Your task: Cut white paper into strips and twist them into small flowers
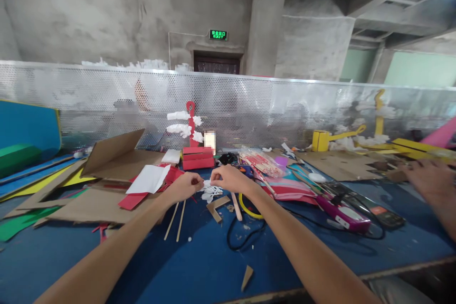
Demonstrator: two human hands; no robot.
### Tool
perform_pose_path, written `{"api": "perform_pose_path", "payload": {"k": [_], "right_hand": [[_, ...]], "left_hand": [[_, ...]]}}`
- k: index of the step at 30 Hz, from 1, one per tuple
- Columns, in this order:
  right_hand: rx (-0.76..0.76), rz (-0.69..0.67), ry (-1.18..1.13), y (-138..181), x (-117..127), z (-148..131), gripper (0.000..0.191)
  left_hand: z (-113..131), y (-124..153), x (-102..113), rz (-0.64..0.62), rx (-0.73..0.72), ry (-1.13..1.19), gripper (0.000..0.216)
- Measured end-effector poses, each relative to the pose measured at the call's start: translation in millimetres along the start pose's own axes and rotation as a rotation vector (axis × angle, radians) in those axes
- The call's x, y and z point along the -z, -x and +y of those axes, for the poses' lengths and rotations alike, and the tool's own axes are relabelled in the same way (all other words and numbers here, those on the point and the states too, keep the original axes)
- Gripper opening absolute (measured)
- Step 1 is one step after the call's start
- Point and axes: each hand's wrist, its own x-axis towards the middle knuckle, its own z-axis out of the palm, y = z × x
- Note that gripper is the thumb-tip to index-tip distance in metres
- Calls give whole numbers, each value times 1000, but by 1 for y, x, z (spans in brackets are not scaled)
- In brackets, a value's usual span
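My left hand (pixel 185 185) and my right hand (pixel 228 178) meet over the blue table (pixel 199 266), both with fingers pinched on a small piece of white crumpled tissue (pixel 207 184) held between them. More white tissue scraps (pixel 211 193) lie just below the hands. Behind them stands a red cardboard tree (pixel 192 145) on a red box base, with white tissue tufts stuck to its trunk.
Brown cardboard sheets (pixel 107 175), white paper (pixel 147 179) and red card lie at left. Wooden sticks (pixel 176 218), a black cable (pixel 245 235), a yellow ring, a purple glue gun (pixel 342 213) and another person's hand (pixel 432 180) are to the right. A perforated metal screen (pixel 249 104) backs the table.
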Motion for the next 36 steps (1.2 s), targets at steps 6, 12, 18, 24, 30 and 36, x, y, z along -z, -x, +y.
{"api": "perform_pose_path", "payload": {"k": [6, 12, 18, 24, 30, 36], "right_hand": [[-43, -31, 77, 0, 0, 3, 14], [-104, -129, 175, 2, 4, 2, 18], [-169, -42, 219, -1, 4, 3, 24], [-210, 17, 200, -2, 5, 2, 24], [-193, 52, 182, -3, 4, 4, 24], [-199, 33, 192, -1, 3, 3, 23]], "left_hand": [[-2, -5, 21, 115, -46, -173, 24], [-28, 13, 75, 301, 296, -785, 25], [-59, 27, 95, 158, 685, -835, 54], [-71, 23, 99, 187, 619, -874, 61], [-67, 26, 108, 181, 566, -864, 48], [-60, 30, 114, 250, 619, -881, 35]]}}
